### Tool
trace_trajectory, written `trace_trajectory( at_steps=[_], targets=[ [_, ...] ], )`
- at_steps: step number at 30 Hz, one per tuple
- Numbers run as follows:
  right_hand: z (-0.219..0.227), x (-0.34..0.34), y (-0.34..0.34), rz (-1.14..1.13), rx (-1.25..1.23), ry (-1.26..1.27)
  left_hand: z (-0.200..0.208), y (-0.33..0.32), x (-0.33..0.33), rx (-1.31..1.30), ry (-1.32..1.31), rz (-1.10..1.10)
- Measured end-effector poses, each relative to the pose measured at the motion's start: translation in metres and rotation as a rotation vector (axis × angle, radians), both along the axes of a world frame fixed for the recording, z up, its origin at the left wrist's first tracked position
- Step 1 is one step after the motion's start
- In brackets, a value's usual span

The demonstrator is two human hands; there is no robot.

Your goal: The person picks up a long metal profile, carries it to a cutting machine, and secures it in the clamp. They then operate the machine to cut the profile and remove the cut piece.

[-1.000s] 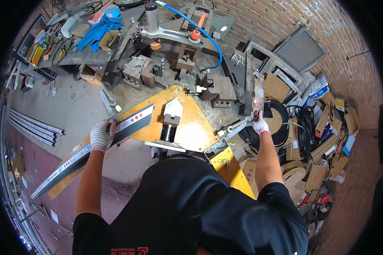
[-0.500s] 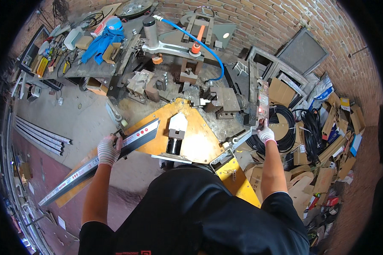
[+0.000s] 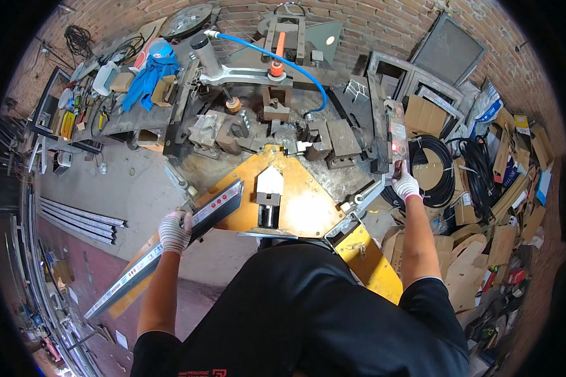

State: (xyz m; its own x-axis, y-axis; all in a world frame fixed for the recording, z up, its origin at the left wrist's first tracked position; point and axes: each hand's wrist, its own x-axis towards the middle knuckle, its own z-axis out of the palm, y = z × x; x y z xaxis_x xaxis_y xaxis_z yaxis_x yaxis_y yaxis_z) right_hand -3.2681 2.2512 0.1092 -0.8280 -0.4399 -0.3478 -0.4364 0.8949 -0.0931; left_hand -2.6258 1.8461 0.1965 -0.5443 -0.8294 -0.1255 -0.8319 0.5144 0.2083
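Left hand (image 3: 175, 232) holds long profile (image 3: 146, 264); right hand (image 3: 406, 185) at narrow panel (image 3: 399, 138)

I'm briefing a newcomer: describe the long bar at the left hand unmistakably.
Find the orange board at the centre. At its left side, the gloved left hand holds a long dark bar. Unlike the bars grouped on the floor, it slants alone, red dots near its upper end.

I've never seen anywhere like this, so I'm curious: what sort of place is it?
Probably a metalworking shop: there's an orange-yellow plate in front of heavy metal blocks, pliers on a cluttered bench, and long slim bars lying side by side.
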Motion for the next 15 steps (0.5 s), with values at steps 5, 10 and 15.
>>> trace_trajectory(
  at_steps=[5,10,15],
  targets=[
    [0.005,0.006,-0.004,-0.016,-0.065,-0.027,-0.001,-0.002,0.001,0.001,0.020,-0.010],
    [0.026,0.012,-0.014,-0.063,0.084,-0.054,-0.006,-0.002,0.005,0.030,0.008,0.002],
    [0.030,0.011,-0.016,-0.045,0.079,-0.085,-0.008,-0.001,0.005,-0.014,0.034,0.005]
  ],
)
